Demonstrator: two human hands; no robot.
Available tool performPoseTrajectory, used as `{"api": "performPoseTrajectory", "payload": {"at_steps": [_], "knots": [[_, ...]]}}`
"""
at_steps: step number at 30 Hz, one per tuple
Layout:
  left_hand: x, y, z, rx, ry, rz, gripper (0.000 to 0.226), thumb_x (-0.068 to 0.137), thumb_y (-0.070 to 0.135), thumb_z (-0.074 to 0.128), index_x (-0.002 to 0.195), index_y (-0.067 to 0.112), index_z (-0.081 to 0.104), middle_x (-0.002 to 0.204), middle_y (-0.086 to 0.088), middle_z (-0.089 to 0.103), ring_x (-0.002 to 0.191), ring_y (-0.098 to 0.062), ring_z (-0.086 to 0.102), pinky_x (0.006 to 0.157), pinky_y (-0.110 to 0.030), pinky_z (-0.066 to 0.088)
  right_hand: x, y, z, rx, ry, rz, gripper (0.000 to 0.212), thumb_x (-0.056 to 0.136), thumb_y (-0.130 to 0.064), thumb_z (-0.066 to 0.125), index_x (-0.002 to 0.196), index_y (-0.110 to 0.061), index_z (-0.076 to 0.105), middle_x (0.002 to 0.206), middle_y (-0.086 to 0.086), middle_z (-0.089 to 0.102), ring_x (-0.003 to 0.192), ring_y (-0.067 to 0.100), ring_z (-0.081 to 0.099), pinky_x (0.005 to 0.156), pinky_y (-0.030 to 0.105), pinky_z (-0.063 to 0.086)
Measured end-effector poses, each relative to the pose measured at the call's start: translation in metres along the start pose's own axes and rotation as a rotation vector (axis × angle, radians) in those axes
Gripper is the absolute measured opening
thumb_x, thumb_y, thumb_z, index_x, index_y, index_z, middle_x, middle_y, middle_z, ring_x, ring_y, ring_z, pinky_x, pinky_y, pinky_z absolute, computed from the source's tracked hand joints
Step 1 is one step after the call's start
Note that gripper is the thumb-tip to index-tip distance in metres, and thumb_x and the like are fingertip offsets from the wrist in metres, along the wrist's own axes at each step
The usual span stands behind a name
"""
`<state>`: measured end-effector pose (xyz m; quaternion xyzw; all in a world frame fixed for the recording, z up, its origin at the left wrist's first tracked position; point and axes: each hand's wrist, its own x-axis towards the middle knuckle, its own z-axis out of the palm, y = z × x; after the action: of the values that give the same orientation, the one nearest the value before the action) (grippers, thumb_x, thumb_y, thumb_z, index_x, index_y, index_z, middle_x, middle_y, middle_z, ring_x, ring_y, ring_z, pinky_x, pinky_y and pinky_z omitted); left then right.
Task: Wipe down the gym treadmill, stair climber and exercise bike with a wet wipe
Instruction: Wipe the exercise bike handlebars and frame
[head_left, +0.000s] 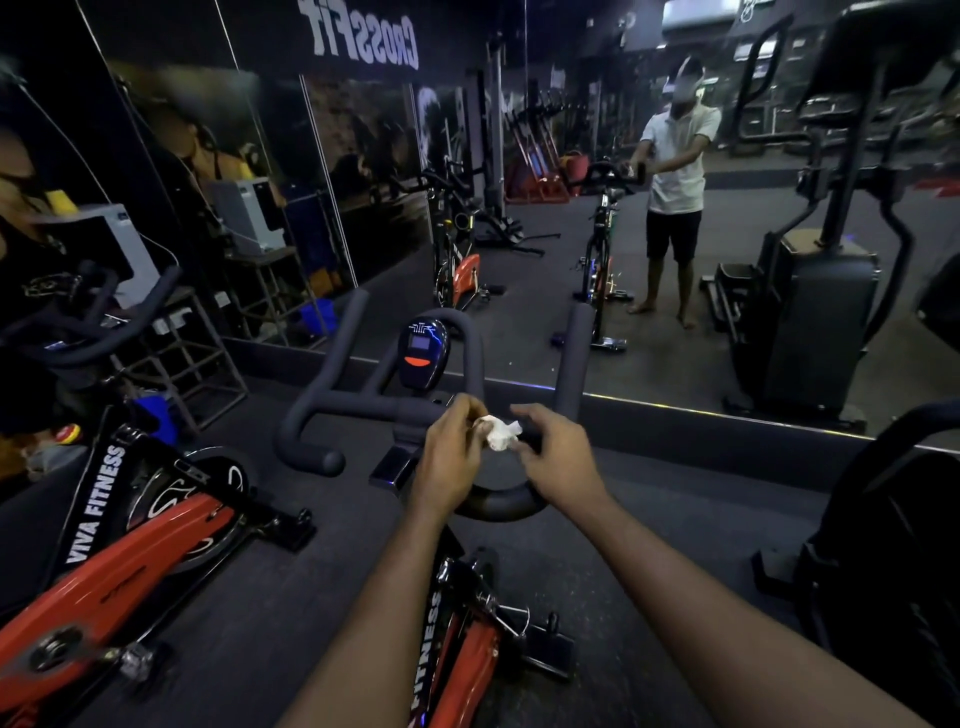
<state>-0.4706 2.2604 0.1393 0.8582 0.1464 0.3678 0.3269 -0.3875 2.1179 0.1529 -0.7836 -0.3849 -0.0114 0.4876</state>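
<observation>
A red and black exercise bike (457, 654) stands right under me, its dark handlebar (332, 402) spreading in front with a small console (422, 353) at its middle. Both hands meet over the handlebar's centre loop. My left hand (449, 462) pinches a crumpled white wet wipe (500, 434) between its fingertips. My right hand (558, 457) is just right of the wipe with curled fingers; whether it grips the bar or the wipe I cannot tell. A stair climber (883, 545) stands at the right edge.
A second red exercise bike (119, 540) stands close on the left. A wall mirror (675, 208) ahead reflects me, the bikes and a stair climber. A metal rack (208, 353) with boxes is at the left wall. Dark rubber floor (675, 519) lies between the machines.
</observation>
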Motion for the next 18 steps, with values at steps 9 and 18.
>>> {"api": "performPoseTrajectory", "payload": {"at_steps": [9,18], "knots": [[-0.001,-0.002,0.01,0.001,0.177,-0.049,0.009,0.105,0.022,0.049,0.11,0.016,0.054,0.099,0.0,0.062,0.088,-0.023,0.059,0.076,-0.044,0.048,0.05,0.009,0.012,-0.189,0.286,0.095,0.017,0.089,-0.025,0.069,0.079,-0.018,0.057,0.075,0.005,0.067,0.073,0.031,0.064,0.058,0.036,0.044],[-0.001,0.014,0.015,0.466,0.242,-0.223,0.028,0.089,-0.001,0.052,0.113,0.009,0.061,0.097,-0.013,0.066,0.094,-0.035,0.06,0.078,-0.046,0.045,0.087,0.01,0.034,-0.37,-0.38,0.077,0.008,0.088,-0.005,0.05,0.084,-0.012,0.052,0.095,0.013,0.066,0.098,0.037,0.063,0.072,0.033,0.04]]}}
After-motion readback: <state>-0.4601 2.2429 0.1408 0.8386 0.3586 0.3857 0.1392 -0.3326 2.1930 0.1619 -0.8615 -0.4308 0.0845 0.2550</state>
